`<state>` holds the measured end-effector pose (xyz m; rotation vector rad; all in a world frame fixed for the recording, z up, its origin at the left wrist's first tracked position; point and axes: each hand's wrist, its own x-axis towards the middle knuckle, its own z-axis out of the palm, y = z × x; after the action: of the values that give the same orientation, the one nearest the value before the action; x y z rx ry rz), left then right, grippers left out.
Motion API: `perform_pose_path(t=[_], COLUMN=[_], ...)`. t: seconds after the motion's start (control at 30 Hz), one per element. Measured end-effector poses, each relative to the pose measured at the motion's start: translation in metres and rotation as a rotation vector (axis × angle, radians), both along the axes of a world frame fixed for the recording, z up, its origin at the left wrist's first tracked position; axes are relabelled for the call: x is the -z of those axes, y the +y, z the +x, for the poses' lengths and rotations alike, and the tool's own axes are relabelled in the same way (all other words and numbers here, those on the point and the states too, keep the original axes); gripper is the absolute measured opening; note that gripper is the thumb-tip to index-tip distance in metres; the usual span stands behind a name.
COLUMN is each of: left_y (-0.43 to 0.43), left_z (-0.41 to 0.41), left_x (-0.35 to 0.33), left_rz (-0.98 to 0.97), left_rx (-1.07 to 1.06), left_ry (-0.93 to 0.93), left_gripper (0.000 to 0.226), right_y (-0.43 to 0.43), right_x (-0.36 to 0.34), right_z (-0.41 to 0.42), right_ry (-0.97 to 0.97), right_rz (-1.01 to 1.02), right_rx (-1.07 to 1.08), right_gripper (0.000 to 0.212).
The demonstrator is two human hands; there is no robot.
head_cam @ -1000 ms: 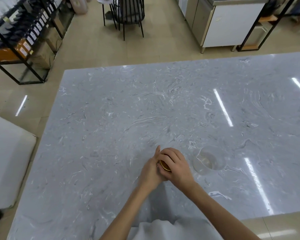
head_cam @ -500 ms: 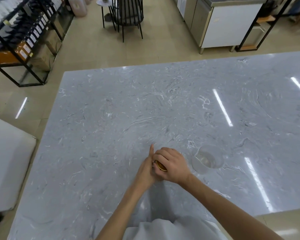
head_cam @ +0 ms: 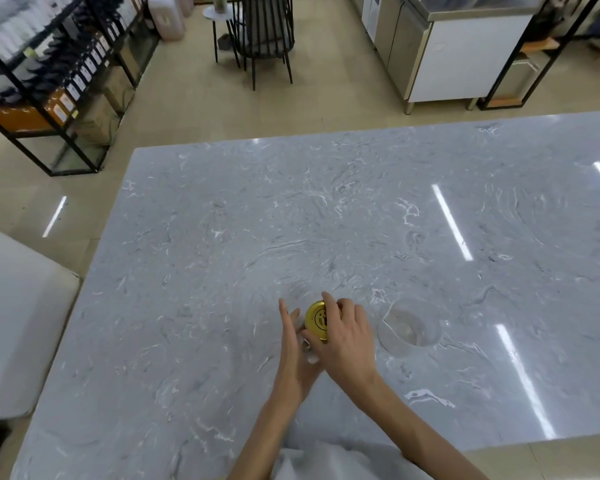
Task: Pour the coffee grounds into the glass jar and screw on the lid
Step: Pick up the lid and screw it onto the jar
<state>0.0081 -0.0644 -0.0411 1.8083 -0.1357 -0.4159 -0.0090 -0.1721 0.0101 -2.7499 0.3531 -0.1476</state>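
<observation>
A small glass jar (head_cam: 309,351) stands on the grey marble table (head_cam: 222,258), near its front edge, with a round gold lid (head_cam: 317,319) on top. My left hand (head_cam: 293,344) is against the jar's left side with its fingers stretched forward. My right hand (head_cam: 347,337) rests over the lid's right half, fingertips curled on its rim. The jar's body is mostly hidden by both hands. A clear glass beaker (head_cam: 407,327) stands just to the right of my right hand; it looks nearly empty.
A white cloth or garment (head_cam: 326,462) lies at the table's near edge. A white padded seat (head_cam: 11,323) is at the left. Across the floor stand a black shelf rack (head_cam: 49,81), a black chair (head_cam: 264,36) and a steel counter unit (head_cam: 458,46).
My right hand has opened out and shifted right, uncovering the gold lid it earlier covered. My left hand's fingers have spread. Jar and beaker stay in place.
</observation>
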Motion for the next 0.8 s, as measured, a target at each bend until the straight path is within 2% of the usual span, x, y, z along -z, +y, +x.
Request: perform_pose_path(t=[0.07, 0.17, 0.2, 0.27, 0.37, 0.43, 0.57, 0.7, 0.77, 0.8], left_y=[0.009, 0.018, 0.018, 0.011, 0.004, 0.004, 0.003, 0.009, 0.010, 0.010], left_z=[-0.006, -0.001, 0.004, 0.015, 0.022, 0.022, 0.026, 0.028, 0.029, 0.029], left_x=[-0.003, -0.013, -0.018, -0.023, -0.025, -0.026, -0.024, -0.016, -0.013, -0.010], left_rz=[0.034, 0.031, 0.038, 0.081, 0.127, 0.119, 0.152, 0.214, 0.218, 0.202], left_rx=[0.005, 0.046, 0.068, 0.096, 0.118, 0.095, 0.089, 0.182, 0.208, 0.203], left_ry=[0.012, -0.018, -0.020, -0.058, -0.072, -0.031, -0.026, -0.038, -0.031, -0.018], left_gripper=[0.139, 0.136, 0.137, 0.140, 0.140, 0.139, 0.138, 0.140, 0.138, 0.136], right_y=[-0.022, -0.049, -0.052, -0.050, -0.054, -0.070, -0.128, -0.173, -0.177, -0.176], right_x=[-0.007, -0.023, -0.026, -0.027, -0.027, -0.030, -0.034, -0.031, -0.022, -0.017], right_z=[0.010, 0.028, 0.033, 0.038, 0.041, 0.037, 0.011, -0.032, -0.048, -0.054], right_ry=[0.144, 0.429, 0.434, 0.399, 0.370, 0.272, 0.093, 0.345, 0.385, 0.354], right_rz=[0.071, 0.483, 0.604, 0.680, 0.665, 0.627, 0.408, 0.280, 0.243, 0.214], right_rx=[-0.247, -0.543, -0.589, -0.617, -0.624, -0.592, -0.334, -0.239, -0.259, -0.262], right_gripper=[0.085, 0.106, 0.109, 0.110, 0.106, 0.098, 0.075, 0.112, 0.119, 0.116])
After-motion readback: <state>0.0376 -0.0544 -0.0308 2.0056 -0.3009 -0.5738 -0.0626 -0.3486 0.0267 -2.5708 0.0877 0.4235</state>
